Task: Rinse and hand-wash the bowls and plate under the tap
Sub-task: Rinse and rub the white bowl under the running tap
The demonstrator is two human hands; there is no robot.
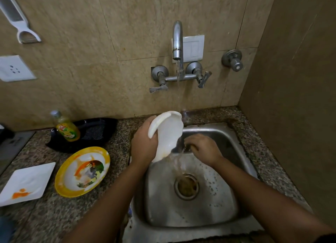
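Forearms reach over the sink [209,222]; left hand [143,144] grips a white bowl [167,133] under the tap [177,42], right hand [203,148] loosely curled, empty. Left, the yellow-rimmed bowl [82,171] and square plate [25,184] look unwashed.

bowl [82,171] left of sink [227,133], tap [177,40] behind

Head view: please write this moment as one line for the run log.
left hand: holds white dish tilted under tap | right hand: in sink, grasp unclear | water: running
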